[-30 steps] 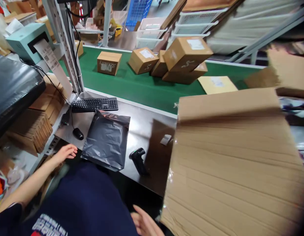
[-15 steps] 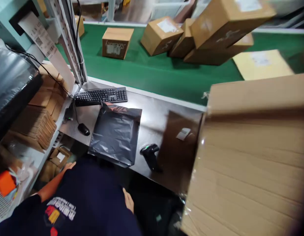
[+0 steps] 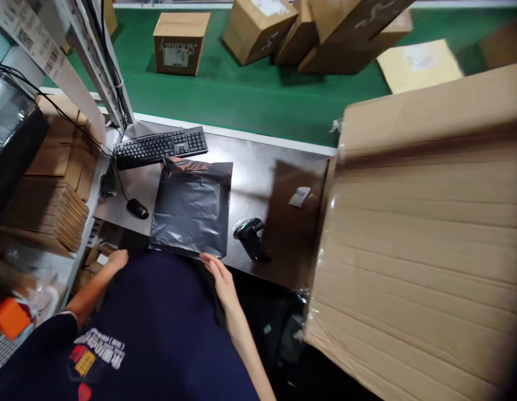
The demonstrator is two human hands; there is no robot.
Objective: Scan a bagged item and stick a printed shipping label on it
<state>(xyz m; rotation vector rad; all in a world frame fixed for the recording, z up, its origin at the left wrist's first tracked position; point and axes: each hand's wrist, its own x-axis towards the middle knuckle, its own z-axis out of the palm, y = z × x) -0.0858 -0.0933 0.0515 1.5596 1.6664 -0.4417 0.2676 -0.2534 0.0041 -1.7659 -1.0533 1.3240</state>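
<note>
A dark grey plastic mailer bag (image 3: 192, 206) lies flat on the steel worktable (image 3: 258, 167), just below a black keyboard (image 3: 160, 146). My right hand (image 3: 220, 277) reaches up with fingers stretched out, its tips at the bag's near right corner. My left hand (image 3: 116, 259) hangs low at the table's left front edge, below the bag, above small boxes under the table; its fingers are partly hidden and look loosely curled. A black barcode scanner (image 3: 250, 236) lies to the right of the bag.
A tall stack of flat cardboard (image 3: 421, 250) fills the right side. A mouse (image 3: 137, 208) sits left of the bag. Behind the table runs a green conveyor (image 3: 250, 100) carrying several brown boxes (image 3: 181, 34). Folded cartons (image 3: 53, 206) are stacked at left.
My right hand has risen from beside my body to the bag's near corner. My left hand has dropped below the table's left edge. The view has tilted downward.
</note>
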